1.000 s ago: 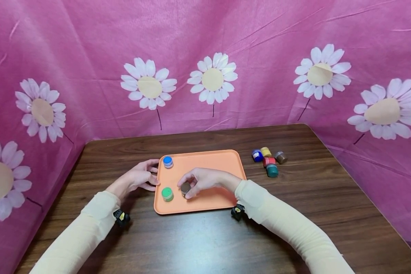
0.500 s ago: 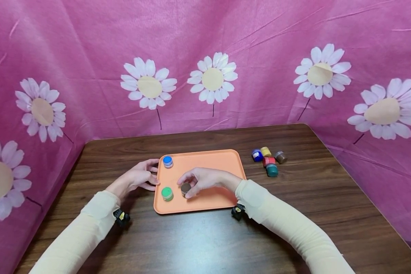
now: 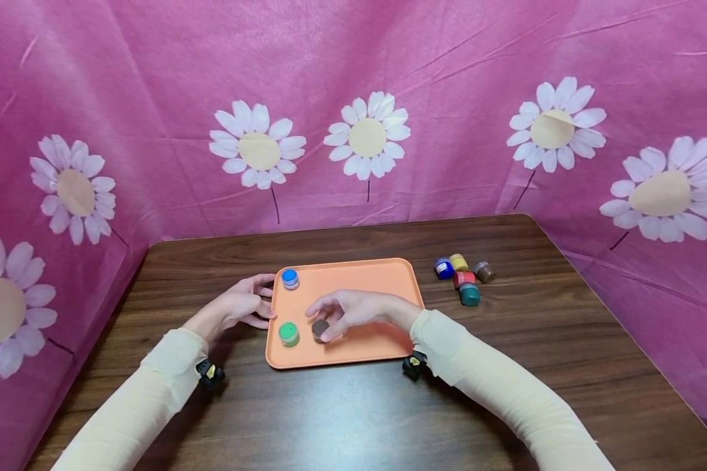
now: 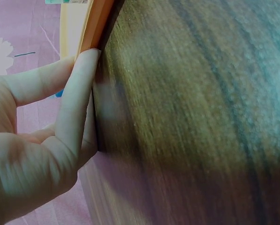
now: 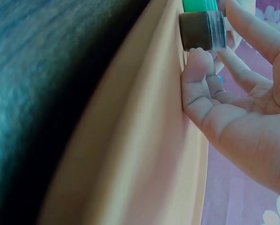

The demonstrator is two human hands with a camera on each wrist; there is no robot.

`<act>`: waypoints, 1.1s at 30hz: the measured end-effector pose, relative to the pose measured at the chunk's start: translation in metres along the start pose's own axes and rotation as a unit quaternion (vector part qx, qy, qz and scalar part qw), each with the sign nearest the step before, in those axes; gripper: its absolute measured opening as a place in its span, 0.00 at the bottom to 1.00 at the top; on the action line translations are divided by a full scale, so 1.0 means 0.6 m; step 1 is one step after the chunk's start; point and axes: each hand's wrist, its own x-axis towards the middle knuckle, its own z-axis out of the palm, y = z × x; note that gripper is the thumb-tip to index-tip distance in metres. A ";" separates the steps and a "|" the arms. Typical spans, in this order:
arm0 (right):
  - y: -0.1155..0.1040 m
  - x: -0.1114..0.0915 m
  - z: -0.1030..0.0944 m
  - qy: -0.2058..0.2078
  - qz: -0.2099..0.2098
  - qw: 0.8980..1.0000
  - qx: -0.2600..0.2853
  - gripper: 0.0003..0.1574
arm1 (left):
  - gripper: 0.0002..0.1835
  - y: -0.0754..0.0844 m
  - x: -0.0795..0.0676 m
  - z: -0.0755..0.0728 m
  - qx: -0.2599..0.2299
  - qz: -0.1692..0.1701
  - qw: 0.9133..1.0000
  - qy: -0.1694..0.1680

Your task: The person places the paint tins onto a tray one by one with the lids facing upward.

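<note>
My left hand is at the left end of an orange tray, its thumb and a finger pinching the rim in the left wrist view. Over the tray, my right hand has its fingers spread around a small brown paint jar, which stands upright. The thumb tip is right at the jar's side, while the index finger is apart from it. Left of this jar stands a green-lidded paint jar. A blue-lidded one occupies the tray's far left corner.
Several more paint jars cluster on the wooden table right of the tray: blue, yellow, red, dark green and brown. Pink cloth with daisies surrounds the table's back and sides.
My right hand's fingers have loosened and spread slightly from the brown paint jar, which stays in place. My left hand has stayed at the tray's rim.
</note>
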 end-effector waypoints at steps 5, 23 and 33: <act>-0.005 -0.017 -0.012 -0.001 0.012 1.000 -0.006 0.36 | 0.51 0.000 -0.001 0.001 -0.001 -0.001 1.000 -0.002; 0.012 -0.195 -0.108 0.077 0.003 0.997 -0.005 0.37 | 0.51 -0.002 -0.001 0.001 -0.012 0.001 1.000 0.000; 0.083 -0.321 -0.161 0.178 0.020 0.983 0.027 0.36 | 0.51 -0.001 -0.001 0.002 -0.007 -0.002 1.000 0.003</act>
